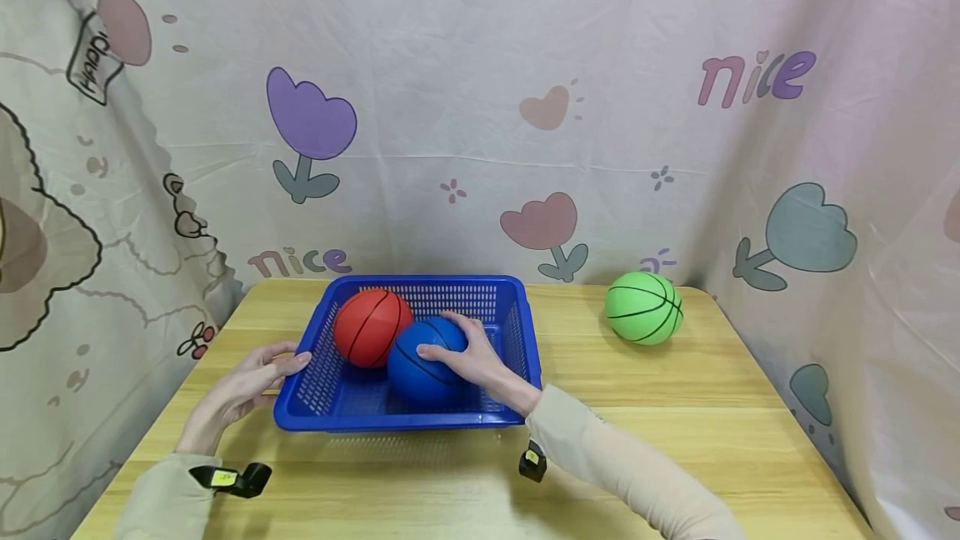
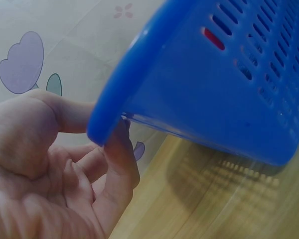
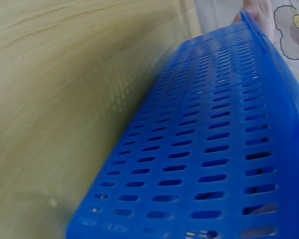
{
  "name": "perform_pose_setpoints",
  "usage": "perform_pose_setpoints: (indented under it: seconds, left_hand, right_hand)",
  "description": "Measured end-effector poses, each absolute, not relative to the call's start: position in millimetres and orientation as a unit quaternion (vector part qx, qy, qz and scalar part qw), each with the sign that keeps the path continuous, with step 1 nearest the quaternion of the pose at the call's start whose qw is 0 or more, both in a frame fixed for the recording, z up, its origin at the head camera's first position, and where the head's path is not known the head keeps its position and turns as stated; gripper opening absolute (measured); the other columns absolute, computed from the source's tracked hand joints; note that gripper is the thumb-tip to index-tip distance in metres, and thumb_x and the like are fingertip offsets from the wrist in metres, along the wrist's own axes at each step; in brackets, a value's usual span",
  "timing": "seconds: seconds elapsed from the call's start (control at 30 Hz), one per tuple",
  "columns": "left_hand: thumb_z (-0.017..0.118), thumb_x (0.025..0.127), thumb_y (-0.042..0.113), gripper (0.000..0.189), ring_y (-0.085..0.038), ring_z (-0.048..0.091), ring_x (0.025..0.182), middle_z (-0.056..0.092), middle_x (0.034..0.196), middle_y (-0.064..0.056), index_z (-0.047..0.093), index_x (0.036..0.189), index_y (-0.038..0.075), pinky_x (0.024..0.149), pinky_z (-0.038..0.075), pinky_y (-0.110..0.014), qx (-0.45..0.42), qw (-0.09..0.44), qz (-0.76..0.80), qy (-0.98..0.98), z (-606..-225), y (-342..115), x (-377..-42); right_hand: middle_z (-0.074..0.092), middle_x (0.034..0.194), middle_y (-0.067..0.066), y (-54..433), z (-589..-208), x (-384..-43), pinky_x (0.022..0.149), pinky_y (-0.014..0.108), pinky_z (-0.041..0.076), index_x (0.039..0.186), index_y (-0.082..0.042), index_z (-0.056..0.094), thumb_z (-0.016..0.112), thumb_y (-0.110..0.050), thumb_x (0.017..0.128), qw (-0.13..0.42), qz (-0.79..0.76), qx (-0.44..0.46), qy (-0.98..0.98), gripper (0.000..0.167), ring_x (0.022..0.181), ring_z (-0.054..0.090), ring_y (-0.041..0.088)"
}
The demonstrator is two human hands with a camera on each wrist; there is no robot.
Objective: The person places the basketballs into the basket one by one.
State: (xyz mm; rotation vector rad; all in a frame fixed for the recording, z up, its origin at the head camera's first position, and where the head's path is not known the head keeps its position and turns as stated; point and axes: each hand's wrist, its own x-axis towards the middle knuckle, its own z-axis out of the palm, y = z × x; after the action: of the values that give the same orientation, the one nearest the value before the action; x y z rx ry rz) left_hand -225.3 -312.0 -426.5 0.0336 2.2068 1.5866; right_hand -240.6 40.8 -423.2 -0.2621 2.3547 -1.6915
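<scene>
A blue plastic basket [image 1: 360,422] with slotted walls stands on the wooden table. Inside it, a red ball [image 1: 367,327] with black seams lies at the back left, and a blue ball [image 1: 420,369] lies in front of it to the right. My right hand [image 1: 472,354] reaches over the basket's right side and grips the blue ball, thumb on top. My left hand [image 1: 251,382] pinches the basket's left rim; in the left wrist view, the thumb is above the rim [image 2: 107,114] and fingers beneath. The right wrist view shows mostly the basket's front wall [image 3: 184,144], hiding the right hand.
A green ball [image 1: 643,308] with black seams sits at the table's back right, apart from the basket. The wooden table [image 1: 637,440] ends at a printed curtain [image 1: 420,107] behind and on both sides. A small black camera [image 1: 533,462] hangs under the right wrist.
</scene>
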Motion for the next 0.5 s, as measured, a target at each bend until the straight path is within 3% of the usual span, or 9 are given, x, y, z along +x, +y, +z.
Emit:
perform_pose_setpoints:
  seconds: [0.27,0.5]
  left_hand:
    - [0.050,0.106,0.033,0.072,-0.015,0.069,0.099,0.069,0.113,-0.006,0.016,0.152,-0.010,0.083,0.061,-0.039,0.008,0.209,0.568,0.796,-426.4,-311.4,-225.5]
    - [0.050,0.106,0.034,0.071,-0.015,0.069,0.098,0.069,0.113,-0.005,0.018,0.151,-0.010,0.083,0.061,-0.039,0.006,0.209,0.566,0.797,-426.8,-312.0,-225.5]
  right_hand:
    - [0.039,0.145,0.013,39.5,-431.4,-241.4,0.107,0.061,0.043,0.150,-0.026,0.044,0.076,-0.049,0.084,0.120,-0.574,-0.094,0.804,0.077,0.132,0.044,0.038]
    - [0.038,0.146,0.010,40.2,-431.2,-240.3,0.105,0.060,0.045,0.148,-0.031,0.045,0.075,-0.050,0.085,0.138,-0.572,-0.108,0.801,0.072,0.132,0.044,0.038]
